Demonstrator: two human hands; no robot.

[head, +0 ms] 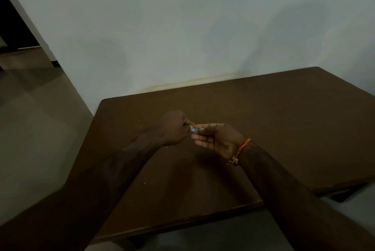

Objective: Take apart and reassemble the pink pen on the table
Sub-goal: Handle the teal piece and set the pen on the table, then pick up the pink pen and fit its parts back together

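Note:
Both my hands meet above the middle of the dark brown table (284, 120). My left hand (174, 129) is closed in a fist around one end of the pen. My right hand (215, 139), palm up, pinches the other end between thumb and fingers. Only a short blue and white piece of the pen (195, 130) shows in the gap between the hands. The rest of the pen is hidden inside the fingers, and no pink part shows in this dim light. An orange thread band (242, 148) circles my right wrist.
A pale wall (182, 27) stands right behind the table's far edge. Grey floor (36, 129) lies to the left, with a dark doorway (12, 27) at the upper left. The table's near edge runs across under my forearms.

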